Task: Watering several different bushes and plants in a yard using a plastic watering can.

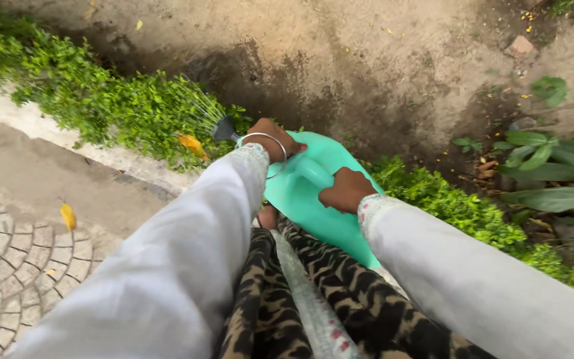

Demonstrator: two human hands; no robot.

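Both hands steady a turquoise watering can (300, 193) at frame centre: the right hand (345, 189) wraps closed around its handle, the left hand (272, 139) clasps the front, tipping the spout rose (224, 128) so water sprays onto the low green hedge (121, 106).

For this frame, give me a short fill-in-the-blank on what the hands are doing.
1. Both hands hold a watering can whose colour is ____.
2. The right hand grips the can's ____.
3. The left hand wears a thin metal ____ at the wrist.
4. Water sprays from the rose onto the low green ____ beside the paved path.

Missing words: green; handle; bangle; hedge
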